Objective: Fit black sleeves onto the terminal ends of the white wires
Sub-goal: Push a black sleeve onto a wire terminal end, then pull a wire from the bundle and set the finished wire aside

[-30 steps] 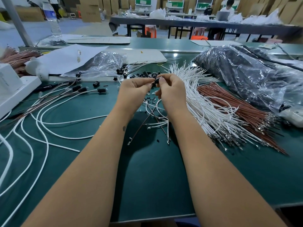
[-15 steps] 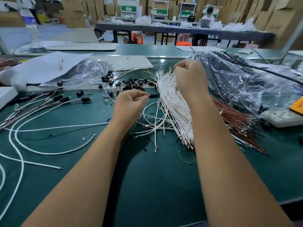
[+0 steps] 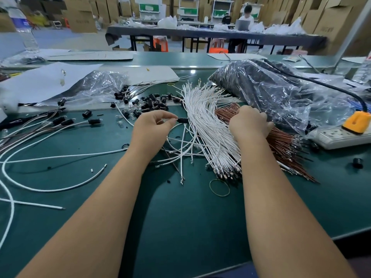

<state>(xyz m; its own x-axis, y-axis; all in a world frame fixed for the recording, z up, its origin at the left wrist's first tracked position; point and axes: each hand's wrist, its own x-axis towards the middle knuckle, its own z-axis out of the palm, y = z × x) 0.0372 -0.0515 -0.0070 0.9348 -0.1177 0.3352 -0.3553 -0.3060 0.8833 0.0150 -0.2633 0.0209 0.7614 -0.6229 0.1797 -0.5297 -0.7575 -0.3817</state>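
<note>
A: Left hand [image 3: 153, 125] pinching a wire with a black sleeve [image 3: 182, 120] already on its end, thumb and forefinger closed just behind the sleeve, other fingers curled loosely under.

B: Right hand [image 3: 250, 122]?

A: Down on the brown wires [image 3: 281, 137], just beside the fan of white wires [image 3: 206, 125]. Fingers bent over the strands, fingertips hidden. Impossible to tell whether a single wire is pinched or the hand merely rests there.

B: Spare sleeves?

A: Scattered in a loose heap [image 3: 152, 101] on the green table [image 3: 180, 227], beyond the left hand. A few finished wires with sleeves [image 3: 60, 121] lying off to the left.

B: Risks from here?

A: Wrong colour picked, most likely: brown bundle directly under the right hand, white bundle touching it. Also tangling: loose white loops [image 3: 180, 145] crossing under the left wrist, easy to drag along with one pulled strand. Sleeve possibly not seated fully; a light pinch behind it and a tug could slide it back off the terminal.

B: Anything else?

A: Rubber band [image 3: 219, 188] lying free near the terminal ends [image 3: 226, 173]; bundle unbound, so a careless pull likely to spill more strands.
</note>
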